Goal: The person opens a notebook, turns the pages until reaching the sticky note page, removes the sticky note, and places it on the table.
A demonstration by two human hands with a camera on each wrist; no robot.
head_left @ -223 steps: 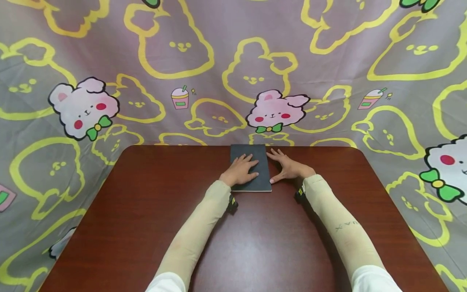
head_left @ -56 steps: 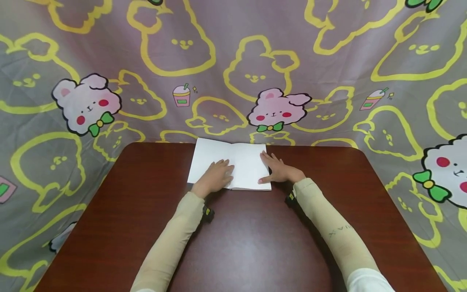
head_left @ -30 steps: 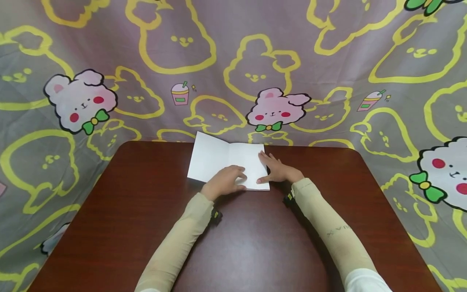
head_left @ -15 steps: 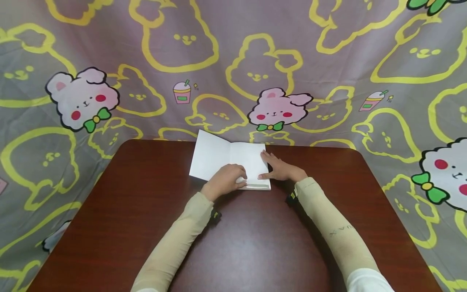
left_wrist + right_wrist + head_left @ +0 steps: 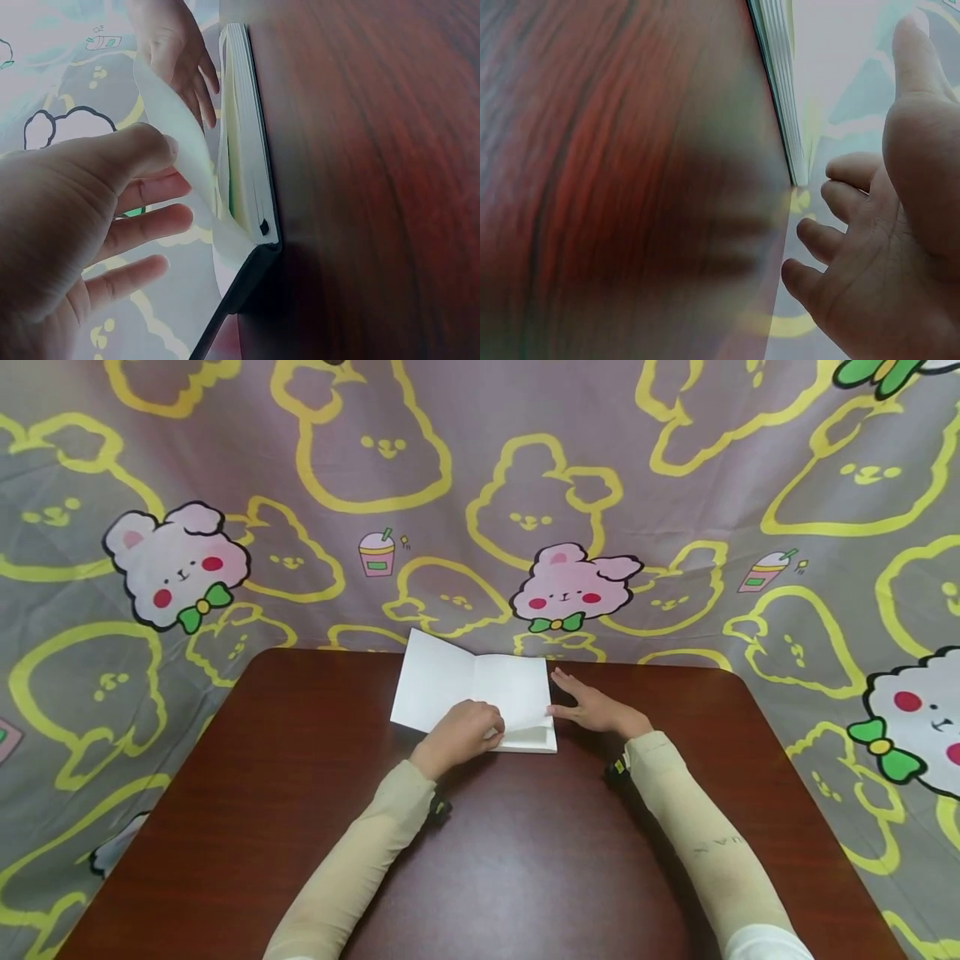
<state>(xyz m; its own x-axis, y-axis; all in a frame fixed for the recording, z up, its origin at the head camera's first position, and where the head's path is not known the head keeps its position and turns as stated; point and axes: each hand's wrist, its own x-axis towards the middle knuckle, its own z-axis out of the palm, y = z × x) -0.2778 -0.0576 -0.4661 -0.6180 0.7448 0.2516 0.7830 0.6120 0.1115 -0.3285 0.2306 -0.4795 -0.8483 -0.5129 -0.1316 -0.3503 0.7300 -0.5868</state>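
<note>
Now pinching a raised page (image 5: 184, 131) of the open notebook (image 5: 510, 681) at the table's (image 5: 322, 710) far edge with the left hand (image 5: 461, 731), seemingly holding it clear, and poising the right hand (image 5: 597, 707), spread and empty, just alongside, apparently giving room!

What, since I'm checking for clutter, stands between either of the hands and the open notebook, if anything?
Nothing visible does. The left hand pinches a lifted page of the notebook, and the right hand is at its right edge with no other object between; whether it touches is unclear.
</note>
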